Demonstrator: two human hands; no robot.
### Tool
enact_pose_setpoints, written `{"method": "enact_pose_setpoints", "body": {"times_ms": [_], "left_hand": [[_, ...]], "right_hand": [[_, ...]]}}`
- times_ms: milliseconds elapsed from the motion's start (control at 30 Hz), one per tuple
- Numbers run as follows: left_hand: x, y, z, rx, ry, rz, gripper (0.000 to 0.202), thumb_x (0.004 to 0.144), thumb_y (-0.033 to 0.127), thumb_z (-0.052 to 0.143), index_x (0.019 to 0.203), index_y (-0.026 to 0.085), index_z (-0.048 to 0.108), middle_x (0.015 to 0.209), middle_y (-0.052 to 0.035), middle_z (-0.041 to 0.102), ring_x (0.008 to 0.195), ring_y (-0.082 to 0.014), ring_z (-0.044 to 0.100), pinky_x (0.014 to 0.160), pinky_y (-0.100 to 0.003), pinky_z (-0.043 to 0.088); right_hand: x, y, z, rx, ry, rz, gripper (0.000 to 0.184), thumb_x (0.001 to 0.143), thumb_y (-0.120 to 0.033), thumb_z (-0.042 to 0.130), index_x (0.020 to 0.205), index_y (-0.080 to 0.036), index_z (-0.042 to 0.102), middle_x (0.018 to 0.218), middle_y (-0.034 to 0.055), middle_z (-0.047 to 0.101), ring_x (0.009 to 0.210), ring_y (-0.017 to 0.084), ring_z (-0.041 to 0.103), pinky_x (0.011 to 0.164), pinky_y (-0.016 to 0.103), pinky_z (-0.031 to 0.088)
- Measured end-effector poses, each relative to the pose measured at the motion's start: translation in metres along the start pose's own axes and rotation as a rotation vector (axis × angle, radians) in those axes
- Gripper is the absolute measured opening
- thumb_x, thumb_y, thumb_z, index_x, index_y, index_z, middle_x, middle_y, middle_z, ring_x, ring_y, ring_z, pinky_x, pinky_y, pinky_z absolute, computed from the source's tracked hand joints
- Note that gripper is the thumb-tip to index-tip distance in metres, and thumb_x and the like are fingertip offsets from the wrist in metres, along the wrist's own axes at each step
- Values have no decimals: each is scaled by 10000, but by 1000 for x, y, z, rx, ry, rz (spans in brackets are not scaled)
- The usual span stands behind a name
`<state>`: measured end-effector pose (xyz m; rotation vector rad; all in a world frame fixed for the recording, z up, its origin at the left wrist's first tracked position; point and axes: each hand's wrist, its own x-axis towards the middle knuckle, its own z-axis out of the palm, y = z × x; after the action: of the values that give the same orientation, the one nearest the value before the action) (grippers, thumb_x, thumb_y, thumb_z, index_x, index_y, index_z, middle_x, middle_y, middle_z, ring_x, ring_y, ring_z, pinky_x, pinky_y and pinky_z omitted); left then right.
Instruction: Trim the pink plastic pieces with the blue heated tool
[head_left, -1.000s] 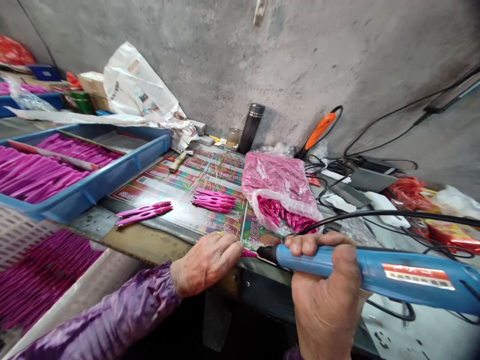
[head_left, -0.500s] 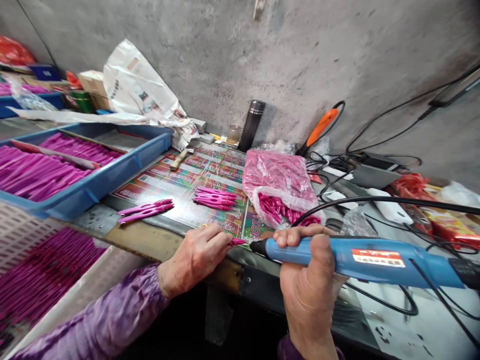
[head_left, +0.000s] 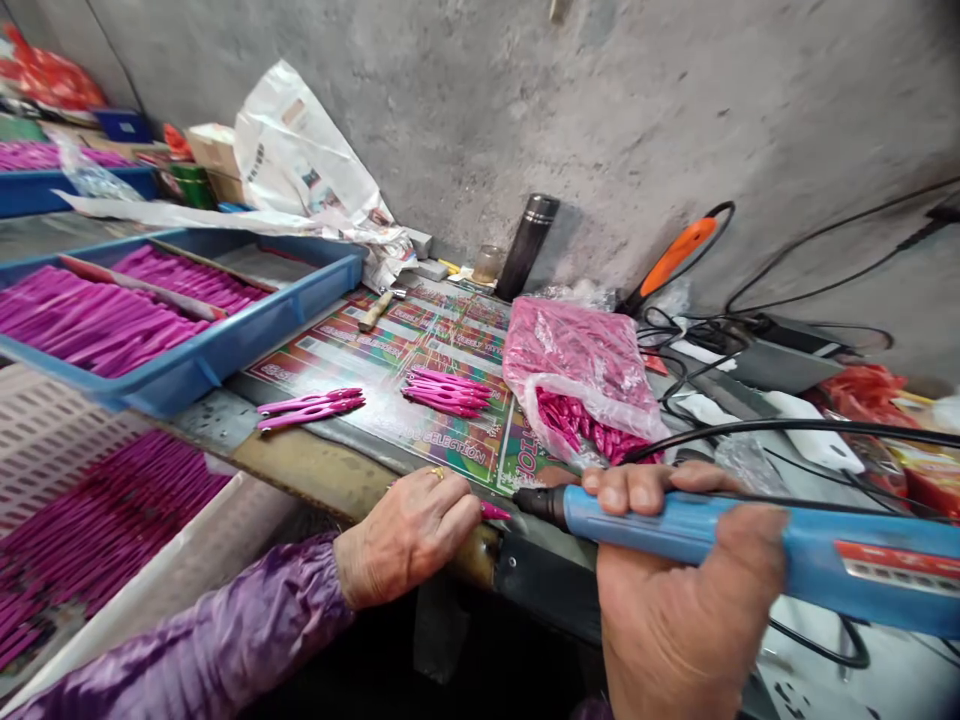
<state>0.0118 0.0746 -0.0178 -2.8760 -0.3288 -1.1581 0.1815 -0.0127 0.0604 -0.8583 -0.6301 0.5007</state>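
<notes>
The left hand (head_left: pixel 409 535) is pinching a small pink piece (head_left: pixel 495 512) at the desk (head_left: pixel 315 465) edge, while the right hand (head_left: pixel 675 590) is gripping a blue power tool (head_left: pixel 750 540), fingers wrapped around it

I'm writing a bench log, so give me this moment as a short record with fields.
Left hand: pinches a small pink piece at the bench front edge
Right hand: grips a blue power tool, tip pointing at the pink piece; contact unclear
On the printed mat: left heap of pink sticks, right heap, bag of pink pieces
Left side: blue tray filled with pink sticks
Back wall: black flask, orange tool, cables
</notes>
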Motion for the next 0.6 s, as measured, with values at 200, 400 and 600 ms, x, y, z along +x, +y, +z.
{"method": "enact_pose_setpoints", "body": {"times_ms": [200,400,600], "left_hand": [[-4,-1,3,-6,31,-6,150,1055,115,419,988,159,546,813,-24,627,713,-161,545,660,-297,428],[-2,-1,1,50,43,11,231,1068,121,379,1245,100,526,907,-65,688,753,-157,612,678,-294,502],[-1,-1,0,75,14,12,200,1061,130,406,1186,103,561,868,-58,669,711,-161,609,633,-298,495]], "right_hand": [[-4,-3,3,27,-21,37,449,749,-634,777,816,-239,573,642,-66,485,610,121,485,703,320,517],[-8,-3,4,-2,-30,20,464,749,-648,778,817,-238,570,639,-65,484,608,120,474,697,319,506],[-9,-2,3,1,-19,33,458,761,-648,764,839,-246,559,660,-67,487,618,126,482,733,356,520]]}}
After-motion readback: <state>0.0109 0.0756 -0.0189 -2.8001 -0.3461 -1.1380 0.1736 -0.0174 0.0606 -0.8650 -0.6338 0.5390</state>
